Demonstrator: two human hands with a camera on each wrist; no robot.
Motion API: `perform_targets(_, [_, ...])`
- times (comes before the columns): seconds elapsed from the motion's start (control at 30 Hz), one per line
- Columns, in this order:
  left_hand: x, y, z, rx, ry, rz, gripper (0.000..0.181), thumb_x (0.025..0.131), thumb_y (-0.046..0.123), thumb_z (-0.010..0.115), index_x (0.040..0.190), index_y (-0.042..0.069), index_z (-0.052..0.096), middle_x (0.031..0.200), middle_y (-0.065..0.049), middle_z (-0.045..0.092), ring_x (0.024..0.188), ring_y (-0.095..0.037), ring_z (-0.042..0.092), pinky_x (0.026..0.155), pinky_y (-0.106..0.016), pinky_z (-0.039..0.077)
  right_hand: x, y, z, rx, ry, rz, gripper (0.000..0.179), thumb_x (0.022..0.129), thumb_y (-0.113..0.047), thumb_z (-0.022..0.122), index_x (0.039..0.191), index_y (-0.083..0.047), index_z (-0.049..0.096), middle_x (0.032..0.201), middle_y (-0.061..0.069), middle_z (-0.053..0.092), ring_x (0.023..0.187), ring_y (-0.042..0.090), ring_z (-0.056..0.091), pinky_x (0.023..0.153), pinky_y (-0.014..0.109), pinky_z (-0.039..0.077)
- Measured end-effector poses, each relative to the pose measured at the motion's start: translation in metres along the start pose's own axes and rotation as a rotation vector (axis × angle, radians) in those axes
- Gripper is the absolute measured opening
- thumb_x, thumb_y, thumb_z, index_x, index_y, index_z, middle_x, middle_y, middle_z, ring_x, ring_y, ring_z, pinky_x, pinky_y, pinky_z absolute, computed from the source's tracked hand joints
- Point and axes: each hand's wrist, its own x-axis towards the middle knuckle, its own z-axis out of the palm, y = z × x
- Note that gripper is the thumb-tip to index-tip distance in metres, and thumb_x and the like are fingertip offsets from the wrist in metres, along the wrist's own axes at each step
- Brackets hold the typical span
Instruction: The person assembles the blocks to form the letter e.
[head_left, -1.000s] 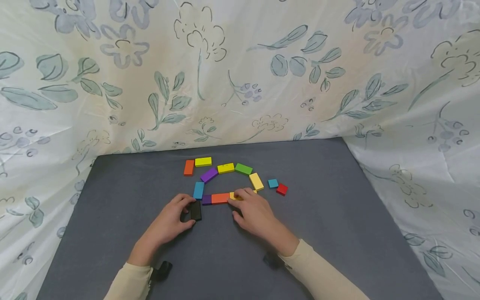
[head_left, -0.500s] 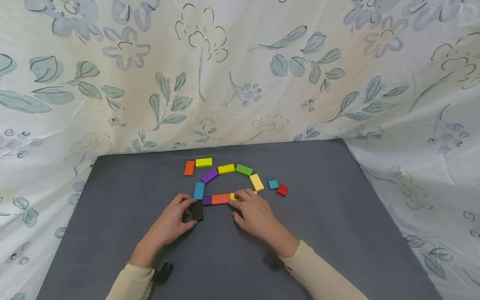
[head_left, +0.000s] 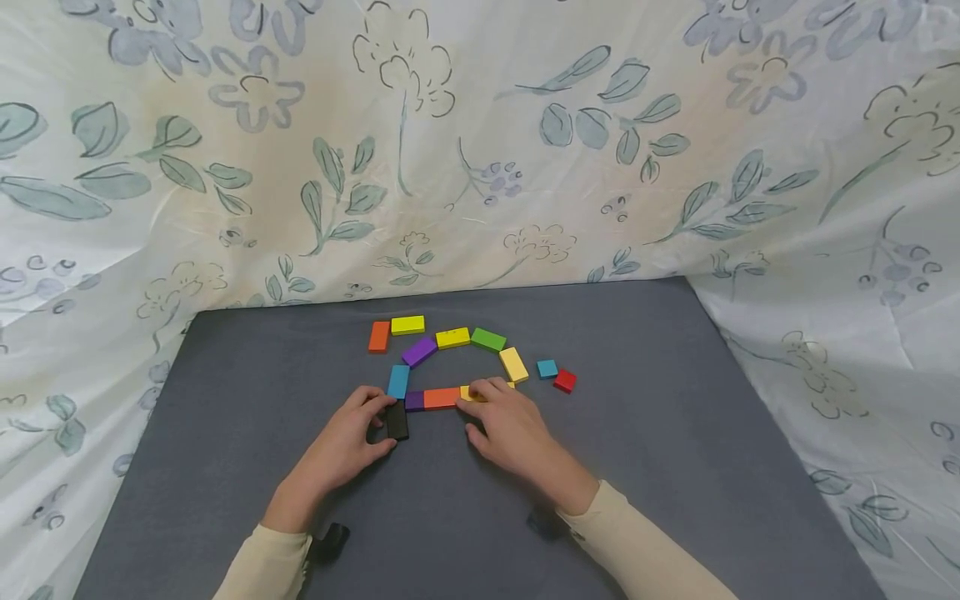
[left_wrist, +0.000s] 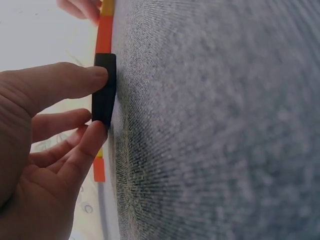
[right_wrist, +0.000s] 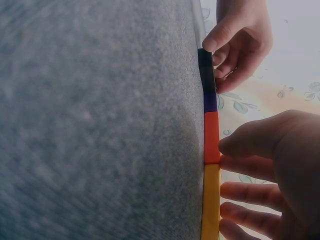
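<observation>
My left hand (head_left: 339,443) pinches a black rectangular block (head_left: 398,422) between thumb and fingers, at the left end of a row of blocks. In the left wrist view the thumb lies on one end of the black block (left_wrist: 104,97) and a fingertip on the other. That row runs right through a small dark purple block (head_left: 415,401), an orange block (head_left: 441,398) and a yellow-orange block (right_wrist: 211,200). My right hand (head_left: 513,425) rests its extended fingertips on the yellow-orange block, hiding much of it in the head view.
A blue block (head_left: 399,381), a purple one (head_left: 419,352), a yellow one (head_left: 453,337), a green one (head_left: 488,339) and a pale yellow one (head_left: 513,365) arch behind the row. Orange (head_left: 379,337) and yellow blocks (head_left: 408,325) lie back left; small blue (head_left: 547,368) and red blocks (head_left: 565,381) right.
My left hand has slid the black block slightly right, closer to the purple end of the row. My right hand has stayed in place.
</observation>
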Motion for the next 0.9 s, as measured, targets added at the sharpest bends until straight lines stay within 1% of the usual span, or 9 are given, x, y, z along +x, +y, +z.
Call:
perform_targets(0.17, [0.003, 0.002, -0.007, 0.004, 0.000, -0.018, 0.059, 0.085, 0.007, 0.094, 0.138, 0.001, 0.068, 0.132, -0.011, 0.056, 0.100, -0.020, 0.064, 0.089, -0.044, 0.059, 0.004, 0.000, -0.006, -0.001, 0.007, -0.011, 0.044, 0.100, -0.032, 0.079, 0.143, -0.022, 0.074, 0.141, 0.002, 0.063, 0.130, 0.021, 0.053, 0.099, 0.039, 0.057])
perform_targets(0.3, [0.003, 0.004, -0.014, -0.014, 0.004, -0.021, 0.061, 0.086, 0.009, 0.094, 0.139, 0.000, 0.066, 0.132, -0.012, 0.055, 0.101, -0.020, 0.065, 0.090, -0.044, 0.059, 0.007, -0.002, -0.011, -0.002, 0.007, -0.011, 0.044, 0.100, -0.031, 0.079, 0.143, -0.022, 0.075, 0.141, 0.002, 0.064, 0.129, 0.022, 0.053, 0.098, 0.039, 0.057])
perform_targets(0.43, [0.003, 0.002, -0.025, -0.039, 0.030, -0.018, 0.060, 0.089, 0.014, 0.092, 0.141, 0.000, 0.065, 0.131, -0.013, 0.057, 0.102, -0.022, 0.066, 0.090, -0.046, 0.060, 0.007, -0.004, -0.015, -0.004, 0.003, -0.014, 0.044, 0.100, -0.031, 0.079, 0.143, -0.022, 0.075, 0.141, 0.002, 0.064, 0.130, 0.022, 0.054, 0.098, 0.040, 0.058])
perform_targets(0.53, [0.006, -0.002, -0.037, -0.055, 0.059, -0.018, 0.058, 0.092, 0.015, 0.090, 0.142, 0.000, 0.065, 0.132, -0.014, 0.059, 0.102, -0.024, 0.066, 0.090, -0.049, 0.059, 0.005, -0.004, -0.016, -0.004, -0.001, -0.014, 0.044, 0.100, -0.031, 0.079, 0.142, -0.022, 0.075, 0.141, 0.003, 0.064, 0.130, 0.022, 0.054, 0.098, 0.040, 0.058])
perform_targets(0.63, [0.016, -0.008, -0.049, -0.076, 0.079, -0.025, 0.057, 0.095, 0.014, 0.087, 0.145, -0.001, 0.063, 0.136, -0.017, 0.060, 0.105, -0.028, 0.067, 0.092, -0.053, 0.059, 0.002, -0.004, -0.017, -0.007, -0.009, -0.005, 0.044, 0.099, -0.032, 0.079, 0.142, -0.022, 0.075, 0.140, 0.003, 0.065, 0.130, 0.023, 0.054, 0.097, 0.040, 0.059])
perform_targets(0.73, [0.030, -0.015, -0.060, -0.108, 0.090, -0.040, 0.058, 0.097, 0.013, 0.084, 0.147, -0.002, 0.061, 0.140, -0.020, 0.058, 0.109, -0.034, 0.068, 0.095, -0.057, 0.058, 0.000, -0.003, -0.017, -0.003, -0.016, 0.003, 0.045, 0.098, -0.033, 0.080, 0.142, -0.022, 0.076, 0.140, 0.003, 0.065, 0.130, 0.022, 0.054, 0.096, 0.040, 0.059])
perform_targets(0.9, [0.054, -0.028, -0.072, -0.140, 0.076, -0.064, 0.062, 0.096, 0.010, 0.084, 0.151, -0.003, 0.057, 0.147, -0.022, 0.055, 0.114, -0.041, 0.068, 0.097, -0.059, 0.057, -0.002, -0.004, -0.018, 0.014, -0.034, 0.004, 0.045, 0.098, -0.033, 0.080, 0.141, -0.022, 0.076, 0.139, 0.004, 0.065, 0.129, 0.023, 0.054, 0.095, 0.040, 0.060])
